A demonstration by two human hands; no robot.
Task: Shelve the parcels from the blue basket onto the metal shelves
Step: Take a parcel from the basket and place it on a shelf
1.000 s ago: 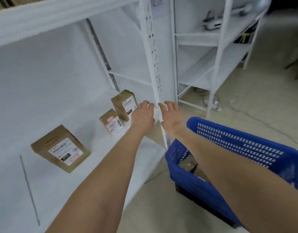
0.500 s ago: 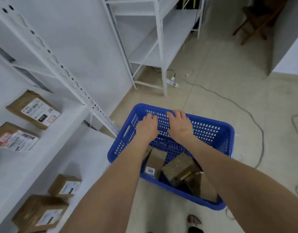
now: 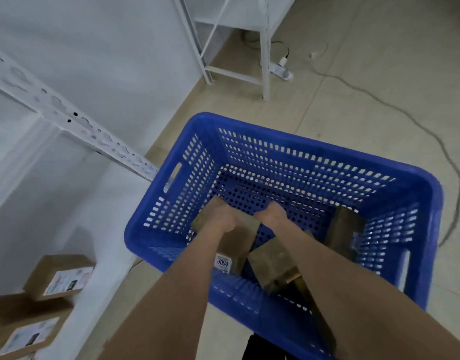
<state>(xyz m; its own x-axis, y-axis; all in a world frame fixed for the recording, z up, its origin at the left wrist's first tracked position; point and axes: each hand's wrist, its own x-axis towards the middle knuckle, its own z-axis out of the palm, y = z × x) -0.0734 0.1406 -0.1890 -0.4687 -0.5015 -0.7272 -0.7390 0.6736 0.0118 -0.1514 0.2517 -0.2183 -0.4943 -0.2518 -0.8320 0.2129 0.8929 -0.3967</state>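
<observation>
Pale beige tiled floor [image 3: 353, 74] down below, with a plain white wall [image 3: 106, 48] running along the left. A white power strip [image 3: 283, 72] lies on the tiles, and a grey cable [image 3: 395, 109] snakes off right.

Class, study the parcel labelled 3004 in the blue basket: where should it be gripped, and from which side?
From above: the walls of the blue basket close off every side. The 3004 parcel lies tilted, broad face up, so place the grip across its two long edges near the far end, probably clear of the neighbouring parcel.
</observation>
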